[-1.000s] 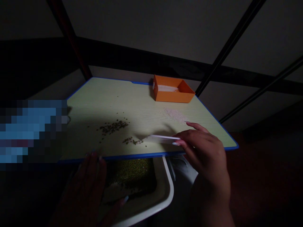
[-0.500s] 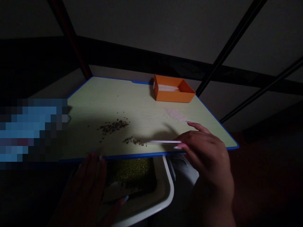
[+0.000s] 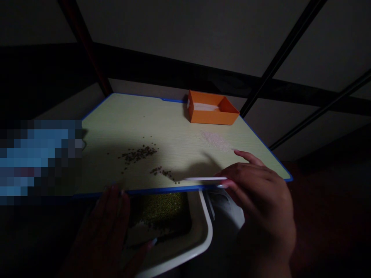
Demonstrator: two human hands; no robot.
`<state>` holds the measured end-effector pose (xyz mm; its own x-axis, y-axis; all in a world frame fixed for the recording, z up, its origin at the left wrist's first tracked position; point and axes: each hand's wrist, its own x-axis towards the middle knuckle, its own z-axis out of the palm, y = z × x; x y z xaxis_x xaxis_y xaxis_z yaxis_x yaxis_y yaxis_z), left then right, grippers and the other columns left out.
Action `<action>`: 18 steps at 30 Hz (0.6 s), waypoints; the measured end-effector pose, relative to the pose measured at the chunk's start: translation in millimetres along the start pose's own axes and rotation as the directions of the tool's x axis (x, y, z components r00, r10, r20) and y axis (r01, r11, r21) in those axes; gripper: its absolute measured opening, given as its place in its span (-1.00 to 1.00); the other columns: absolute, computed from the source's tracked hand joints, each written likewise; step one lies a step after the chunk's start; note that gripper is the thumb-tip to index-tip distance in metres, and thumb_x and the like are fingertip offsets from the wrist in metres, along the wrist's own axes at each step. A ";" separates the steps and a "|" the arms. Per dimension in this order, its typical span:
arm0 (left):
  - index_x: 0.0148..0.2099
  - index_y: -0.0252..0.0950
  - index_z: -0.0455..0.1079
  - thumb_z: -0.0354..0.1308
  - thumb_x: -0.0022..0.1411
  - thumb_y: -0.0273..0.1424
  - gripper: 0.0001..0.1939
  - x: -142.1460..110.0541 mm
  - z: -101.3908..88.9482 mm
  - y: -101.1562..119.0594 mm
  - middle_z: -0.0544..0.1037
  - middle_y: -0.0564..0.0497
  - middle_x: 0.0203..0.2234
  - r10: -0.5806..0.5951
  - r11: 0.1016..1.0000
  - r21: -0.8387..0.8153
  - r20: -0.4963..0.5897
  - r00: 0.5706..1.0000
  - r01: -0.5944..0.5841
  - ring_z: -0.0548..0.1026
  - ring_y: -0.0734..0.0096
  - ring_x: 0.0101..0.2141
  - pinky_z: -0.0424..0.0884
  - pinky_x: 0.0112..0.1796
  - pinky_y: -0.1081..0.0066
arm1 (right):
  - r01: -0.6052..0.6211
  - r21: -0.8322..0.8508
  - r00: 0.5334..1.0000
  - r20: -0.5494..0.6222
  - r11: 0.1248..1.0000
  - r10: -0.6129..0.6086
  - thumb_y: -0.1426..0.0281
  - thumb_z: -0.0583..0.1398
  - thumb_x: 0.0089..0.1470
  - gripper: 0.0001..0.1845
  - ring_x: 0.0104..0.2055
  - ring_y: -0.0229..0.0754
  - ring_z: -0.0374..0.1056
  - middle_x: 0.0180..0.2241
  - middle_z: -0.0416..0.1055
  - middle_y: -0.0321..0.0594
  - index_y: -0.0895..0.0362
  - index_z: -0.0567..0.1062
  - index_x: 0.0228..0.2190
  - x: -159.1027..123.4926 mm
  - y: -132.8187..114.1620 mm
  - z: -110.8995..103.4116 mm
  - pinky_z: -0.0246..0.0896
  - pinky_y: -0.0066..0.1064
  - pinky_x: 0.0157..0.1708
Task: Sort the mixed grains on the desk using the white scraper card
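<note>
My right hand (image 3: pixel 257 193) pinches a thin white card (image 3: pixel 203 179) flat-edged on a pale table with a blue rim (image 3: pixel 174 131), close to its near edge. Just left of the card lies a small line of dark green beans (image 3: pixel 164 173); a larger scatter of beans (image 3: pixel 138 153) sits further left. My left hand (image 3: pixel 107 227) rests on a white tray (image 3: pixel 199 247) held below the table's near edge, its fingertips at the blue rim. The tray holds a heap of green beans (image 3: pixel 160 208).
An orange box (image 3: pixel 211 109) with white grains inside stands at the table's far side. A patch of white grains (image 3: pixel 216 141) lies in front of it. Dark metal bars (image 3: pixel 278 58) cross the background. A blurred blue area (image 3: pixel 37 158) fills the left.
My right hand has drawn the white card a little toward the table's near edge and tipped it flatter to my view. The small line of beans has shifted slightly nearer.
</note>
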<state>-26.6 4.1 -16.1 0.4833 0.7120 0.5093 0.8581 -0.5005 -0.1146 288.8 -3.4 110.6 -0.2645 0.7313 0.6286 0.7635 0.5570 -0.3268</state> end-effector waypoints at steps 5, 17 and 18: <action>0.43 -0.44 -0.18 -0.17 0.25 0.07 -0.10 -1.0 -2.8 0.5 -0.11 -0.29 0.46 -0.005 1.000 -0.016 -0.003 1.000 0.005 -0.05 -0.08 0.43 0.42 0.09 -0.15 | 0.017 0.024 1.000 0.006 1.000 -0.017 0.44 0.18 0.29 -0.85 -0.35 -0.34 0.54 -0.37 0.61 -0.42 0.06 0.47 -0.37 1.7 -2.6 0.2 0.13 -0.27 0.21; 0.41 -0.51 -0.16 -0.17 0.27 0.05 -0.10 2.8 -4.2 0.3 -0.15 -0.30 0.47 0.017 1.000 -0.007 -0.001 1.000 -0.017 -0.12 -0.03 0.44 0.34 0.13 -0.08 | 0.022 0.025 1.000 -0.005 0.999 -0.022 0.45 0.19 0.29 -0.85 -0.34 -0.35 0.52 -0.36 0.62 -0.41 0.07 0.48 -0.37 2.6 -5.9 5.0 0.14 -0.31 0.21; 0.41 -0.52 -0.16 -0.17 0.28 0.04 -0.11 2.7 -4.2 0.5 -0.15 -0.30 0.47 0.017 1.000 -0.010 -0.006 1.000 -0.017 -0.12 -0.03 0.44 0.34 0.13 -0.09 | 0.015 0.013 1.000 -0.005 1.000 -0.015 0.45 0.19 0.29 -0.84 -0.35 -0.36 0.52 -0.36 0.61 -0.42 0.07 0.48 -0.37 2.4 -5.6 5.3 0.13 -0.32 0.21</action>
<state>-25.5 3.7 -11.2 0.4968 0.7007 0.5121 0.8480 -0.5176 -0.1144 280.8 -2.7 110.2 -0.2729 0.7208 0.6372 0.7516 0.5731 -0.3264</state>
